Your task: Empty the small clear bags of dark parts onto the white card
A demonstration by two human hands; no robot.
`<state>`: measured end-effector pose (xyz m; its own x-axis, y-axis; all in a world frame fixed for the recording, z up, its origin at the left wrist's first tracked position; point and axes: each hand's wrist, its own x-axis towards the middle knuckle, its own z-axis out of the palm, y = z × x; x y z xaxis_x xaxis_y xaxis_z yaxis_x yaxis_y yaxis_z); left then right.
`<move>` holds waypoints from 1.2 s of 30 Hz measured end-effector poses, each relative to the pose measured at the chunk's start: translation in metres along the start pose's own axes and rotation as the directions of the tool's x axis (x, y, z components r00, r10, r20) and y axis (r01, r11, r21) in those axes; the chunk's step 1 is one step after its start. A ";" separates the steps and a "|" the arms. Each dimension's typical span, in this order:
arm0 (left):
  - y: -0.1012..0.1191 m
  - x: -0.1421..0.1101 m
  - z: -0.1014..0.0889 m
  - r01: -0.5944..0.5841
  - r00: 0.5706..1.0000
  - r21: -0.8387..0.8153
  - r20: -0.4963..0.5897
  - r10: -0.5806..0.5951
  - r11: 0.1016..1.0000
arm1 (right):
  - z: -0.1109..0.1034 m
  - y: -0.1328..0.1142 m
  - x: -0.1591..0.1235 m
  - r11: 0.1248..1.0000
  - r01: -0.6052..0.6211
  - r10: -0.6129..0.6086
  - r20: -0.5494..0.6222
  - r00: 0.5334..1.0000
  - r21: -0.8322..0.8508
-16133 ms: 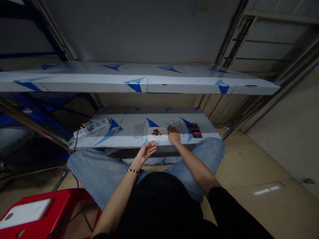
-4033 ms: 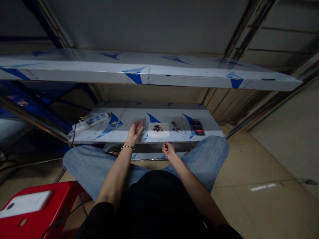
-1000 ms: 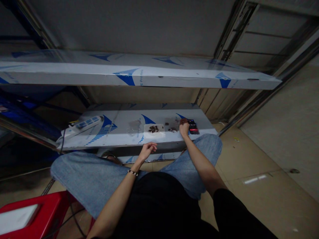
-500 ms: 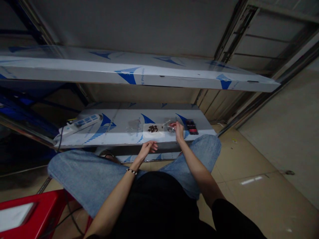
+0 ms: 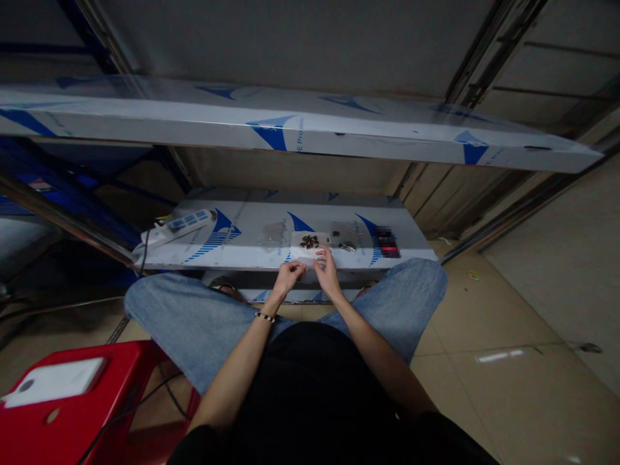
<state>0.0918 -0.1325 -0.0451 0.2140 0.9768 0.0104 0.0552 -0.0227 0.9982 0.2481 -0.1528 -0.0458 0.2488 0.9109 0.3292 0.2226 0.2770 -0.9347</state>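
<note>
- Pieces (image 5: pixel 309 241), small and dark, lie in a loose pile on the white sheet (image 5: pixel 296 250), about midway along the lower shelf (image 5: pixel 256 210); we see one more apart from them, just to the right.
- We judge each one light and probably firm, too small for a whole hand; we would take one across its sides between thumb and fingertip. Pressed at an edge it might skid over the sheet, and how brittle it is we cannot tell.
- The sheet looks thin and smooth, so we would touch it softly at a rim, lest the pile slide.
- Our left hand (image 5: pixel 287 279) is at the near edge of the sheet, its grip narrow, thumb and fingers close together; we cannot tell what, if anything, is between them.
- Our right hand (image 5: pixel 328 276) is beside it, fingertips by the sheet's near right part; its grip is loosely curled, and we cannot tell whether it holds anything.
- Right of the sheet, a clear bag (image 5: pixel 352 234) has small bits on or in it; left of it lies another clear film (image 5: pixel 272 236). Both look limp, slippery and best pinched at a corner.
- Farther right we see a dark and red item (image 5: pixel 388 243), blurred; far left, a power strip (image 5: pixel 190 221).
- Near left, a white device (image 5: pixel 58 382) rests on the red stool (image 5: pixel 113 368).
</note>
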 end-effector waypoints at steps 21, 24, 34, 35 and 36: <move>0.017 -0.007 -0.003 -0.259 0.921 0.275 -0.217 0.322 0.926 | -0.012 -0.005 0.000 0.807 -0.531 0.375 0.469 0.800 0.260; 0.015 -0.010 0.005 -0.205 0.971 0.177 -0.087 0.223 0.963 | -0.011 -0.003 0.000 0.816 -0.515 0.361 0.465 0.808 0.262; -0.001 -0.005 0.012 -0.051 0.998 0.009 0.046 0.051 0.999 | -0.004 0.011 -0.001 0.966 -0.257 0.243 0.310 0.919 0.004; -0.002 -0.005 0.011 -0.032 0.999 -0.004 0.044 0.032 0.999 | -0.004 0.011 -0.001 0.970 -0.243 0.235 0.313 0.920 -0.014; -0.003 -0.005 0.011 -0.013 0.999 -0.014 0.038 0.013 1.000 | -0.004 0.011 -0.002 0.972 -0.231 0.228 0.318 0.920 -0.027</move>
<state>0.1016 -0.1394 -0.0492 0.2519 0.9675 0.0213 0.0390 -0.0321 0.9987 0.2541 -0.1531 -0.0560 -0.0205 0.9987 0.0473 0.1845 0.0503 -0.9815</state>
